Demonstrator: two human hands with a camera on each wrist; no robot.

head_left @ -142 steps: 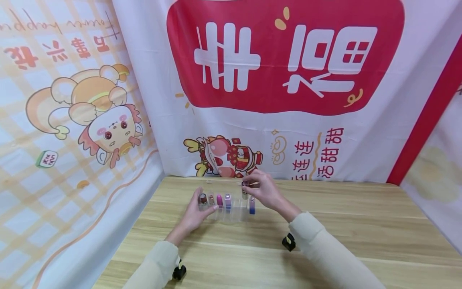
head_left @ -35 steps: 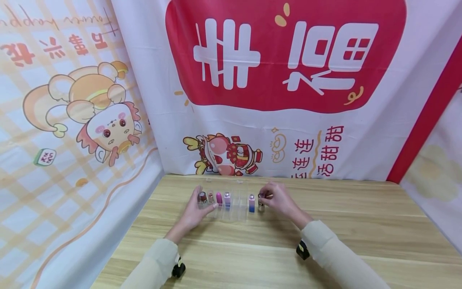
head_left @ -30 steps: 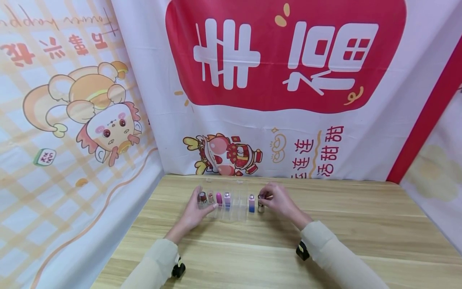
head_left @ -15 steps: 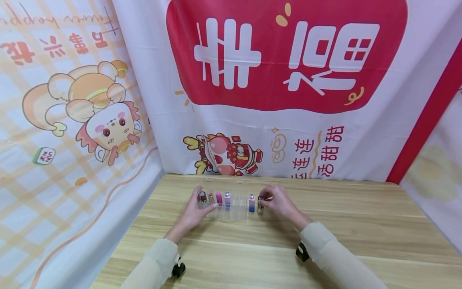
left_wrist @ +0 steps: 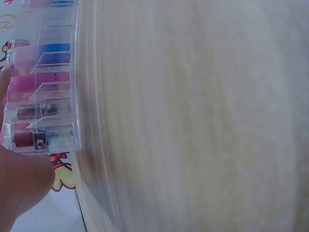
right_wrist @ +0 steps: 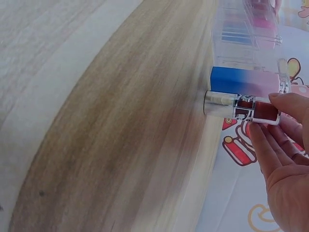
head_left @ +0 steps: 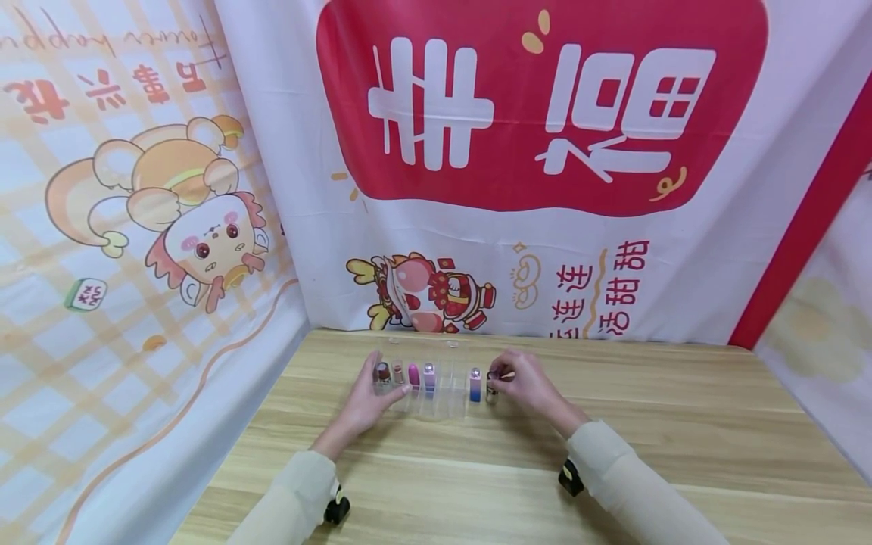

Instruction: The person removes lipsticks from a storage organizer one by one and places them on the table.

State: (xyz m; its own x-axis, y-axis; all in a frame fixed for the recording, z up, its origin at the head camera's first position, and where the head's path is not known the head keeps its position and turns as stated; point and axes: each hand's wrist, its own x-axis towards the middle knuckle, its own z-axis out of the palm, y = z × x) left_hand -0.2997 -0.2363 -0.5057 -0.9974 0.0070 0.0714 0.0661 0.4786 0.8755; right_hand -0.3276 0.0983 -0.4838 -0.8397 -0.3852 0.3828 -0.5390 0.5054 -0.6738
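Observation:
A clear plastic lipstick holder (head_left: 452,403) stands near the back of the table. My left hand (head_left: 365,401) grips its left end, thumb along the front. In its left slots are a dark red clear-based lipstick (left_wrist: 25,139), a slim brownish one (left_wrist: 30,111), a magenta tube (head_left: 413,375) and a pink-to-blue tube (head_left: 430,378); slots to their right hold nothing. Just right of the holder another pink-to-blue lipstick tube (right_wrist: 241,79) stands upright on the table. Beside it, my right hand (head_left: 527,381) pinches the top of a clear lipstick tube with a dark red section (right_wrist: 245,107), upright with its base at the tabletop.
The wooden table (head_left: 436,484) extends in front of the holder and to the right. A white cloth backdrop (head_left: 681,288) with red print hangs right behind the table's back edge. Another patterned cloth (head_left: 170,363) hangs along the left side.
Since the oldest frame, my right hand has brought the dark red lipstick from above the holder's right part down to the right of the pink-to-blue tube. Over the last second both hands stay nearly still.

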